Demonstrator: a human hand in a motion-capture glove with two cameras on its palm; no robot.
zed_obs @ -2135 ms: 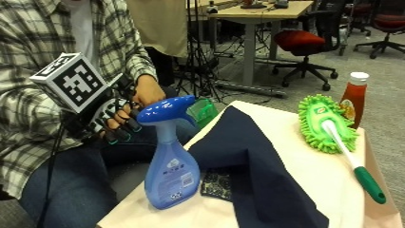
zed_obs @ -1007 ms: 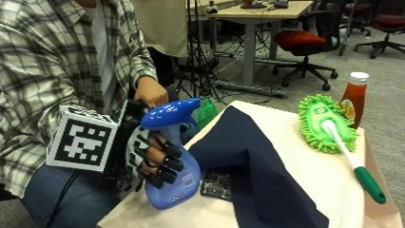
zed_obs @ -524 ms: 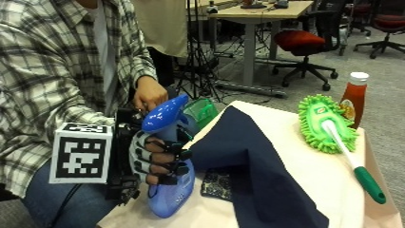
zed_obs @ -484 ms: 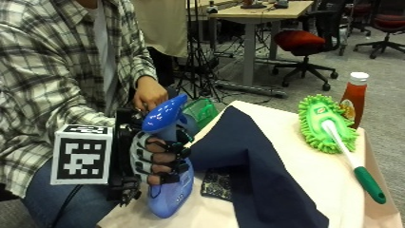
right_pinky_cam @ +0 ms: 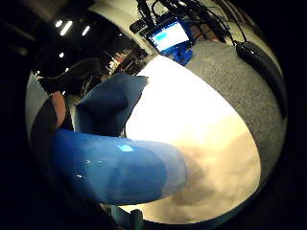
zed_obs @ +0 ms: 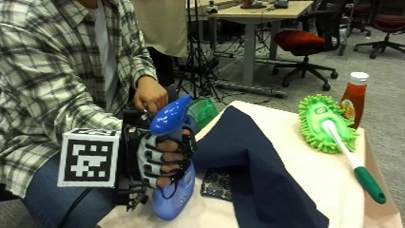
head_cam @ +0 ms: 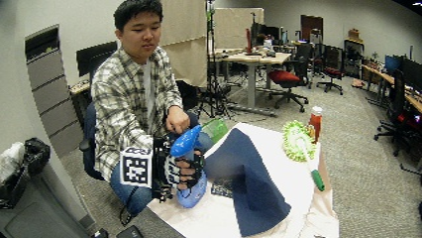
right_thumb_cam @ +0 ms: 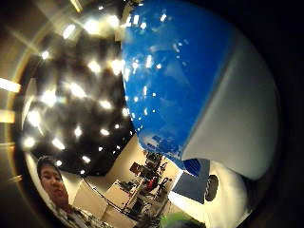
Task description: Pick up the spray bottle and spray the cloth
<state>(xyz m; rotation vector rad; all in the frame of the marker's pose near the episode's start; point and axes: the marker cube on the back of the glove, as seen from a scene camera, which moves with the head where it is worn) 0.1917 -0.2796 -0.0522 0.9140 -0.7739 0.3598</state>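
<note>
A blue spray bottle (zed_obs: 169, 116) leans at the table's near left corner, its head tipped toward the dark navy cloth (zed_obs: 253, 152). My gloved right hand (zed_obs: 161, 161) grips the bottle around its middle, fingers curled round it. The bare left hand (zed_obs: 150, 95) sits just behind the spray head. The cloth lies draped along the table's middle, to the right of the bottle. In the wide outside view the bottle (head_cam: 186, 141), hand (head_cam: 178, 169) and cloth (head_cam: 245, 171) stand the same way. Both palm views are filled by the bottle (right_pinky_cam: 115, 167) (right_thumb_cam: 175, 71), with the cloth (right_pinky_cam: 108, 105) beyond.
A green fluffy duster (zed_obs: 321, 119) with a white and green handle lies along the table's right side. A ketchup bottle (zed_obs: 354, 97) stands behind it. A small dark patterned card (zed_obs: 217, 184) lies by the bottle's base. A green object (zed_obs: 204, 110) shows behind the table (zed_obs: 297, 180).
My right hand came down from chest height and took hold of the bottle. The bottle, upright before, now leans toward the cloth.
</note>
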